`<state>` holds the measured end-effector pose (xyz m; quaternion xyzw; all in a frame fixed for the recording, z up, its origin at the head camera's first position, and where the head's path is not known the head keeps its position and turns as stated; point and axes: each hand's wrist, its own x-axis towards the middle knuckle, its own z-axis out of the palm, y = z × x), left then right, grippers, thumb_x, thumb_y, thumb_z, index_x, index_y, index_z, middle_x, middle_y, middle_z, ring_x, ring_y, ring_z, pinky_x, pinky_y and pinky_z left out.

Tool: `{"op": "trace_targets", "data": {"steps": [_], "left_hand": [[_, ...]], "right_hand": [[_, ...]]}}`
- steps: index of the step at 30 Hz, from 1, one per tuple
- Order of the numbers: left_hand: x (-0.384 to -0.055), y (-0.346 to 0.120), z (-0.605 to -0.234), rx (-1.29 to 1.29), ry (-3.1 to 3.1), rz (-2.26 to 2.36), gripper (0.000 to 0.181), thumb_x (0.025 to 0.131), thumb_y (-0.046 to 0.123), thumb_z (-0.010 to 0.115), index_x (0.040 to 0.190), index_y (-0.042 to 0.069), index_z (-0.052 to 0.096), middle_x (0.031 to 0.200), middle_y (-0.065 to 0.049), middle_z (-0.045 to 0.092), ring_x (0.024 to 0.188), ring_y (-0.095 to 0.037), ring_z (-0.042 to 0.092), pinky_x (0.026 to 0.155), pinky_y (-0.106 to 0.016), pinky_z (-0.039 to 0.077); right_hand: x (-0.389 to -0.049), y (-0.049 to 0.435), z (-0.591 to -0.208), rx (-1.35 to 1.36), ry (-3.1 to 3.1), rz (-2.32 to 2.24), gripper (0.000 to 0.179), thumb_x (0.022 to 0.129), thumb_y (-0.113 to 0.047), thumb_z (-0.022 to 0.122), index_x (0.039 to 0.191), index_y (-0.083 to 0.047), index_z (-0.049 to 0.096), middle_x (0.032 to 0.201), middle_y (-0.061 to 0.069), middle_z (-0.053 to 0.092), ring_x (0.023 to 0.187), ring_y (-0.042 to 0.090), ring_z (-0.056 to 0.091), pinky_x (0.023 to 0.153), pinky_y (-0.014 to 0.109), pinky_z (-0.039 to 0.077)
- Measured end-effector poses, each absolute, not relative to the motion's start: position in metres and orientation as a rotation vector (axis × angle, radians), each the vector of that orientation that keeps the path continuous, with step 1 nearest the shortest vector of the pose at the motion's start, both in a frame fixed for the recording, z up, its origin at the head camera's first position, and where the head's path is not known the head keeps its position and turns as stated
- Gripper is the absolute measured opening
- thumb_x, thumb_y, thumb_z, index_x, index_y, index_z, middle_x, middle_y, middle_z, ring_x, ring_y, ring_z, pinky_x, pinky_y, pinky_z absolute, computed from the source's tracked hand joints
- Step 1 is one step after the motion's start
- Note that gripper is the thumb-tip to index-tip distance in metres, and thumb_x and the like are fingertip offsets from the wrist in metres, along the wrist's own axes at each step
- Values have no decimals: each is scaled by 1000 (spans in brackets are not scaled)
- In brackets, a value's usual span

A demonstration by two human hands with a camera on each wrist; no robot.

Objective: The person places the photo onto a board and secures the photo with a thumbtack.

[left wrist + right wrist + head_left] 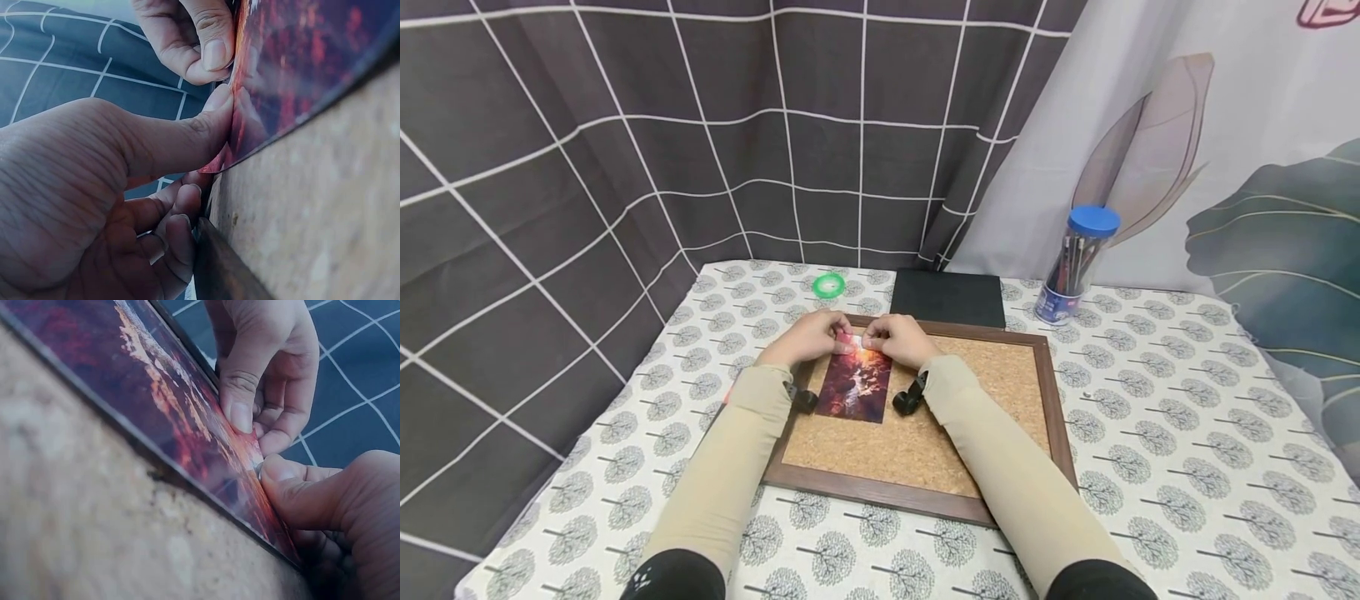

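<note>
A glossy card picture [856, 387] in dark red, purple and orange lies over the left part of a wood-framed cork board [970, 400]. At its top edge, my left hand [812, 336] pinches the left corner, thumb on the printed face and fingers curled behind. Close beside it, my right hand [904, 340] grips the same edge further right between thumb and bent fingers. The right wrist view shows a tiny silvery spot by the right thumb [287, 478]; what it is, I cannot tell. In the left wrist view the card [294, 69] stands slightly off the cork.
Behind the board lie a green ring-shaped roll [829, 286] and a flat black rectangle [949, 298]. A clear jar with a blue lid [1075, 265], holding pencils, stands at the back right. A tree-print cloth [1180, 467] covers the table; curtains hang behind.
</note>
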<state>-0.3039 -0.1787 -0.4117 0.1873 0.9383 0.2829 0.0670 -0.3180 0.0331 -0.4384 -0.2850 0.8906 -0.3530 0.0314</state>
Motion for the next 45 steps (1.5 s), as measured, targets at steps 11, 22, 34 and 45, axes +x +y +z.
{"op": "trace_targets", "data": {"steps": [11, 22, 34, 45], "left_hand": [[-304, -180, -411, 590, 2814, 878, 26, 81, 17, 81, 103, 9, 69, 95, -6, 66, 91, -23, 60, 88, -41, 48], [-304, -180, -411, 593, 2817, 874, 25, 81, 17, 81, 102, 9, 69, 95, -7, 66, 91, -23, 59, 87, -41, 48], [-303, -179, -411, 591, 2805, 878, 25, 82, 15, 81, 102, 9, 69, 96, -6, 66, 91, -23, 60, 88, -41, 48], [-303, -179, -411, 574, 2800, 902, 25, 82, 13, 81, 102, 8, 68, 96, -8, 66, 92, -23, 60, 88, -40, 48]], "right_hand": [[-316, 35, -439, -887, 2712, -1180, 6, 93, -19, 73, 92, -13, 75, 84, -2, 67, 76, 13, 58, 71, 29, 47], [-317, 35, -442, -868, 2711, -1204, 6, 92, -19, 72, 88, -16, 72, 80, -2, 65, 75, 14, 59, 69, 29, 47], [-319, 34, -445, -831, 2724, -1213, 8, 92, -22, 73, 88, -15, 72, 80, -1, 65, 75, 14, 59, 70, 30, 47], [-318, 34, -442, -790, 2743, -1189, 10, 92, -24, 74, 89, -15, 71, 80, -1, 65, 75, 15, 58, 71, 30, 46]]}}
